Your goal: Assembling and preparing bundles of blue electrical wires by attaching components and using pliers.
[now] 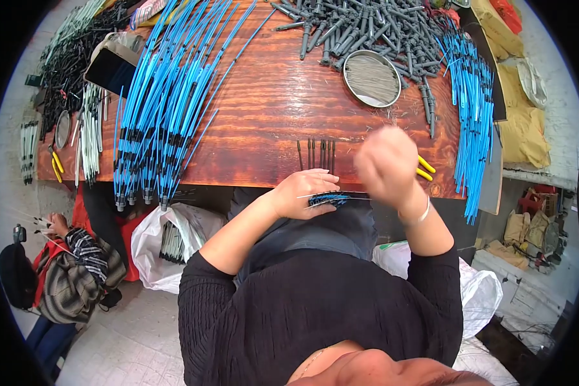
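At the table's front edge, my left hand (307,193) is closed around a small bundle of blue and black thin pieces (328,200). Dark slender rods (321,154) stick out beyond its fingers over the wood. A thin wire-like strand (357,197) runs from the bundle towards my right side. My right hand (387,164) is raised to the right of the bundle, smeared by motion. Its fingers look curled, but what they hold, if anything, cannot be made out. Beyond it stands a round metal dish (372,78) full of fine grey needle-like pieces.
Long blue rods with black bands (167,96) cover the table's left; more blue rods (473,109) hang over its right. Dark grey plastic parts (367,29) are heaped at the back. Yellow-handled pliers (425,168) lie nearby. Another person (77,264) holds pale rods at far left.
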